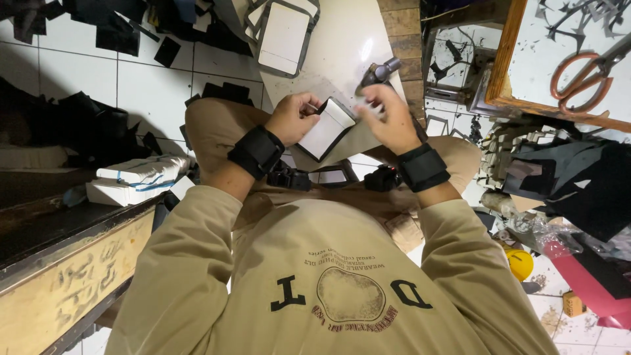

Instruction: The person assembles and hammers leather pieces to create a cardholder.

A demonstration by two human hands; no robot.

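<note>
My left hand [294, 117] grips the left edge of a small white rectangular card with a black border [327, 128], held tilted over my lap. My right hand [388, 117] pinches its upper right corner with the fingers curled. Both wrists wear black bands. Just beyond my right hand, a hammer [378, 72] lies on a pale rounded work board [342, 46] that rests in front of my knees.
A stack of similar bordered white cards [284, 33] sits at the board's far end. Black scraps litter the tiled floor [79, 72]. Orange-handled scissors [585, 79] lie on a wood-framed surface at right. A bundle of white sheets [135, 179] rests on a bench at left.
</note>
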